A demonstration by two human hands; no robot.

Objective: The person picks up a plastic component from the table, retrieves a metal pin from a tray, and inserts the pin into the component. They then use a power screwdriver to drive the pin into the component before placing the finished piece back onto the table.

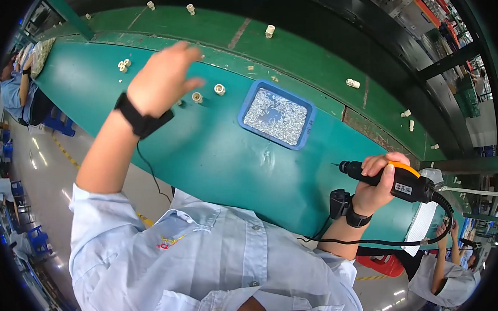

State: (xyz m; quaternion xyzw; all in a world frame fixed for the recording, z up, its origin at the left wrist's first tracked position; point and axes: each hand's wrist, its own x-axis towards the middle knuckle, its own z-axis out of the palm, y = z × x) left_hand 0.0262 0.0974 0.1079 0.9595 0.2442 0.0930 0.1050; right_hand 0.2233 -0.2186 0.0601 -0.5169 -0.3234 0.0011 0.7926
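My left hand (159,81) is raised over the far left part of the green work table (204,152). Its thumb stands apart from the fingers and nothing shows between them. Just right of it on the table stand two small cream-coloured round fittings (219,89), and part of another shows under the wrist. On the right, my right hand (374,190) is wrapped round a black and orange electric screwdriver (403,181). The bit points left, above the table and touching nothing. Between the hands lies a blue tray (246,103) with many small silvery pieces, probably screws.
A small group of cream fittings (124,65) lies left of my left hand. More fittings (269,31) are spread along the green belt (221,29) beyond the table. The screwdriver's black cable (447,208) loops at right, near a white sheet (420,226). Co-workers sit at both ends.
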